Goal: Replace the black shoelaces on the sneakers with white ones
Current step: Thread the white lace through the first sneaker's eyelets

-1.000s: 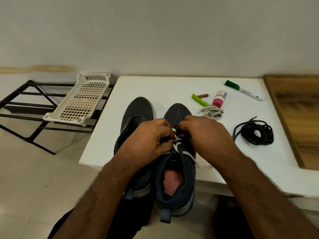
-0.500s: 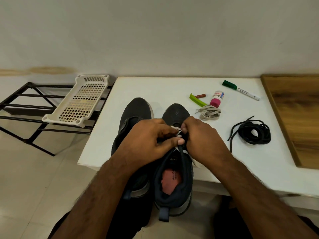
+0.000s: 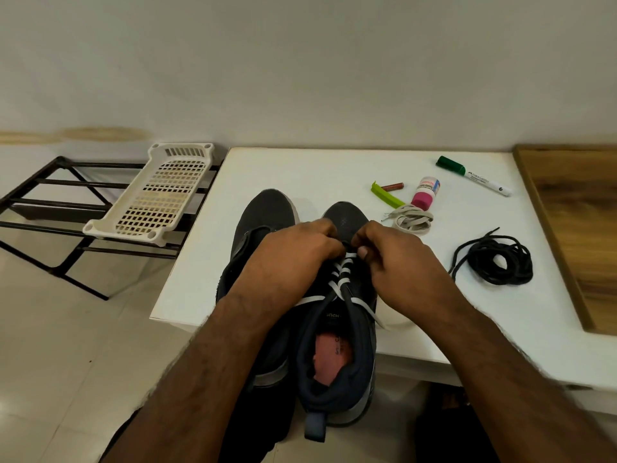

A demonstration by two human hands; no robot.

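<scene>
Head view: two dark sneakers stand side by side at centre frame on a white bench, heels overhanging its near edge toward the viewer. On the right sneaker a white lace crosses the eyelets in several rows, its loose ends trailing off to either side. The left hand and right hand meet at the toe end of the lacing, fingers curled and pinching the white lace there. The left sneaker, partly under the left forearm, shows no lace. A coil of black laces lies at right of frame, apart from the shoes; a second white lace bundle lies just beyond the right hand, beside a pink-capped bottle, a green clip and a green marker. Bare bench stretches behind the toes to the wall. A wooden board borders the bench's right edge; a white plastic tray rests on a black rack at left.
</scene>
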